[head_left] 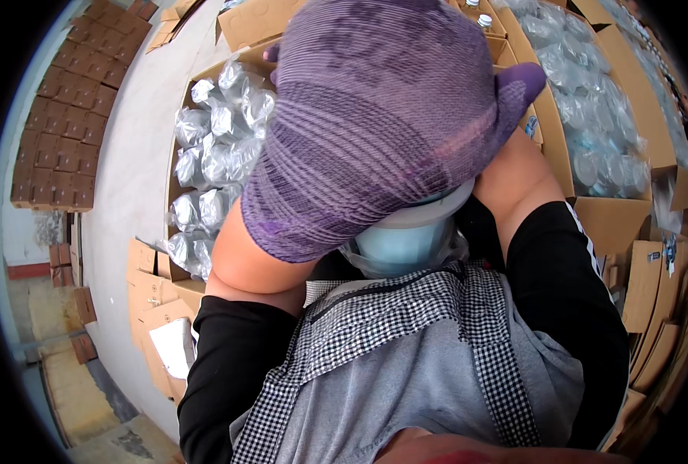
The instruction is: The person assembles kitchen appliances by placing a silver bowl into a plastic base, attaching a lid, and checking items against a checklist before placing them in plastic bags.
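My left hand [382,116], in a purple knitted glove with striped ribbing, is raised very close and fills the upper middle. Its fingers are not clearly shown. My right forearm [520,174] reaches up behind the glove, which hides the right hand. Below the left glove, against my waist, stands a light blue round tub [402,246] with a translucent whitish rim. Clear plastic film lies around the tub's lower part. Whether either hand holds anything is hidden.
On the left, an open carton [175,166] holds several items wrapped in clear plastic [224,147]. Another carton [603,213] with similar wrapped items stands at right. Flattened cardboard [641,286] leans at far right. Brown boxes [65,116] are stacked against the far left wall.
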`<state>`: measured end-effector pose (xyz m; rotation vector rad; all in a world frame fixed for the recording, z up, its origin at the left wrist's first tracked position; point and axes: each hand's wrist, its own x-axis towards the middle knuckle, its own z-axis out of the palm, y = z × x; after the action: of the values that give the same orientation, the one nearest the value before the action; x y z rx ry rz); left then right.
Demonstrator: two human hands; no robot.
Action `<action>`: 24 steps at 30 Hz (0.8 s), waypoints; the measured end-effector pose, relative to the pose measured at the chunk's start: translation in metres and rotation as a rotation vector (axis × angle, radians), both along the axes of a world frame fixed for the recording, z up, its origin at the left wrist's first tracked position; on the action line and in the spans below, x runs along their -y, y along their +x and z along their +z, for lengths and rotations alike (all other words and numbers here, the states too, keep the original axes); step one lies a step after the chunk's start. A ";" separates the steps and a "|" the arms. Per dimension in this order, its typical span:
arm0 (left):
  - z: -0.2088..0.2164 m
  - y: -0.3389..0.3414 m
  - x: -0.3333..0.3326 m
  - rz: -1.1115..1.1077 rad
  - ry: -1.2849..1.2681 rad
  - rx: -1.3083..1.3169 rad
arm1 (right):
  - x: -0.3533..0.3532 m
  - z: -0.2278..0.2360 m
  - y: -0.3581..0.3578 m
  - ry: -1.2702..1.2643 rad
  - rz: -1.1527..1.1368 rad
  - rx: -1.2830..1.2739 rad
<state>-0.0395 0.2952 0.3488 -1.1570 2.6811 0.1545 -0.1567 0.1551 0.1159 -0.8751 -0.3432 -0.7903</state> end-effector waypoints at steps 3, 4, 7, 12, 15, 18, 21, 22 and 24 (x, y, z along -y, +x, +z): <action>-0.068 0.057 0.022 -0.122 -0.225 -0.740 | -0.006 0.020 0.004 -0.138 0.134 0.100; -0.084 0.079 0.040 -0.182 -0.032 -1.076 | -0.011 0.029 0.005 -0.098 0.114 0.050; -0.157 0.113 0.098 -0.533 0.187 -1.472 | -0.050 0.050 0.002 -0.214 -0.704 -0.294; -0.184 0.102 0.126 -0.695 0.770 -1.867 | -0.106 0.086 -0.005 -0.469 -1.210 -0.678; -0.168 0.115 0.101 -0.293 -0.029 -1.574 | -0.113 0.106 -0.022 -0.667 -1.146 -0.831; -0.164 0.131 0.087 -0.356 0.402 -1.616 | -0.107 0.109 -0.037 -1.122 -1.304 -0.855; -0.162 0.127 0.077 -0.265 0.195 -1.416 | -0.096 0.094 -0.043 -1.081 -1.199 -0.733; -0.155 0.121 0.072 -0.309 0.039 -1.392 | -0.090 0.088 -0.045 -0.980 -1.118 -0.685; -0.136 0.102 0.056 -0.408 -0.134 -1.295 | -0.073 0.066 -0.043 -0.501 -1.017 -0.579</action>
<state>0.0624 0.2388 0.2126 -0.5109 3.9936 0.9358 -0.1994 0.2285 0.1819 -1.7428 0.4980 -1.3419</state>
